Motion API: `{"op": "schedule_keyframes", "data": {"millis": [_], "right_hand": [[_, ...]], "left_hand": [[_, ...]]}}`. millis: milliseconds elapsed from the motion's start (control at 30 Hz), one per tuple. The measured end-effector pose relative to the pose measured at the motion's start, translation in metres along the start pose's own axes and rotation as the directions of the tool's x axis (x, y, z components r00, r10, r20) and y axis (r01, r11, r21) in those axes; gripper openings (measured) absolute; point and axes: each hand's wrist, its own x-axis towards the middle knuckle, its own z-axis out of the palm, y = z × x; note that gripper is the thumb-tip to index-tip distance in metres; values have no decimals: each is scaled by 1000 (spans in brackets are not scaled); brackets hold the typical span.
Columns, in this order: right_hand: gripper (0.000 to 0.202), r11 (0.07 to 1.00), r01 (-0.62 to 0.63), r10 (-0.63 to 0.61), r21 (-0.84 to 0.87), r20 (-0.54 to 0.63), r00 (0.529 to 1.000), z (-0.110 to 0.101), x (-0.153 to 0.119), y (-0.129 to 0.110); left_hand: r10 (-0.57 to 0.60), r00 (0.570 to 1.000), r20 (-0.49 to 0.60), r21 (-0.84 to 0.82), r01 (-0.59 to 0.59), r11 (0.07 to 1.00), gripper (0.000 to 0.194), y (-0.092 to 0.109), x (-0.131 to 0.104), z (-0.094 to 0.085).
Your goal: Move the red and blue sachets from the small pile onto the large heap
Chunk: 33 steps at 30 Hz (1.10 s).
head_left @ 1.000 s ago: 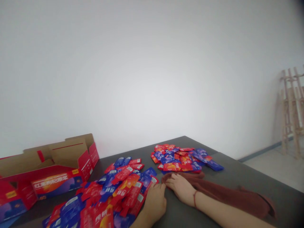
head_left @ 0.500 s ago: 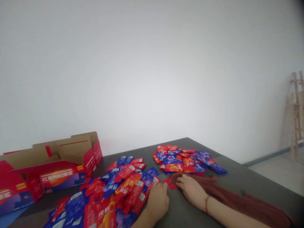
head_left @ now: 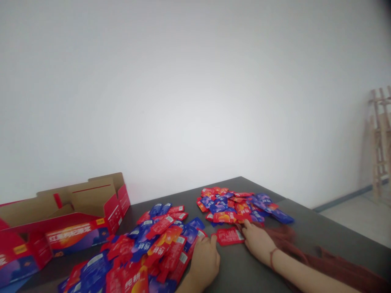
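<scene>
My left hand [head_left: 205, 260] is curled at the right edge of the near pile of red and blue sachets [head_left: 159, 244]. Its fingertips grip the left end of a single red sachet [head_left: 229, 236], which lies flat on the dark table. To the right, my right hand [head_left: 259, 243] has its fingers closed on the bunched end of a brown cloth [head_left: 314, 260], just past the sachet's right end. The rest of the cloth trails across the table under and behind my right forearm.
Another pile of red and blue sachets [head_left: 235, 205] lies farther back, beyond my right hand. Red printed cardboard boxes [head_left: 79, 236] with raised flaps stand at the left. The dark table [head_left: 305, 221] meets a white wall behind; a wooden rack [head_left: 380, 142] leans at the far right.
My right hand has moved right with the cloth, uncovering the red sachet that was mostly under it. My left hand stays almost in place.
</scene>
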Motion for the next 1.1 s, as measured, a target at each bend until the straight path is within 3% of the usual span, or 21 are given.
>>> {"op": "schedule_keyframes", "data": {"millis": [200, 433, 567, 833, 967, 1100], "right_hand": [[43, 998, 58, -58, 1, -17, 998, 1, 18, -22], [31, 955, 278, -276, 108, -34, 961, -4, 32, -61], [33, 930, 338, -334, 146, -52, 941, 0, 26, -52], [39, 959, 206, -194, 193, -79, 978, 3, 13, -20], [36, 916, 318, -309, 244, -77, 948, -2, 13, -28], [47, 841, 428, -420, 330, -99, 902, 5, 12, -37]], "left_hand": [[6, 1000, -25, -24, -7, 1000, 53, 0, -1, 2], [-20, 999, -37, -51, 18, 999, 62, -11, -1, 17], [-10, 1000, -14, -56, 9, 998, 66, -16, -1, 24], [32, 998, -58, -96, -37, 995, 65, -10, -2, 23], [44, 997, -65, -112, -51, 992, 65, -12, -2, 23], [46, 999, -9, -123, -47, 991, 67, -13, -2, 23]]}}
